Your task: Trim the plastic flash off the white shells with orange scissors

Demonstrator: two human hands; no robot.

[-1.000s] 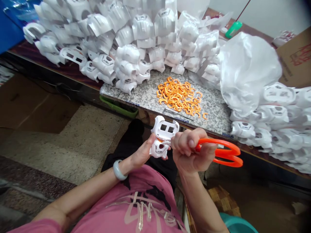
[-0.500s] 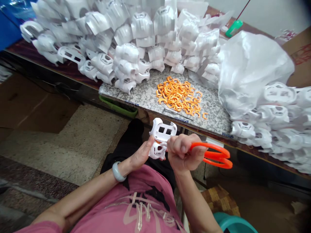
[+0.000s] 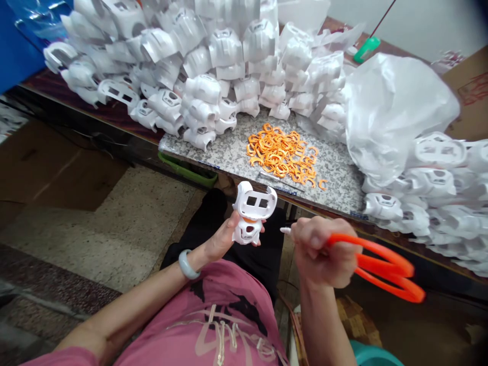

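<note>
Head view shows the left hand (image 3: 223, 240) with fingers curled around a white plastic shell (image 3: 256, 204), which has two square openings and an orange strip across its middle. It is held over the person's lap, in front of the tabletop (image 3: 337, 178). The right hand (image 3: 324, 251) is closed around an orange-handled tool (image 3: 381, 264), its pale tip pointing toward the shell but apart from it. On the tabletop lie a heap of curved orange pieces (image 3: 280, 152), stacked white shells (image 3: 226, 48) behind it, and a translucent bag (image 3: 396, 117) to the right.
</note>
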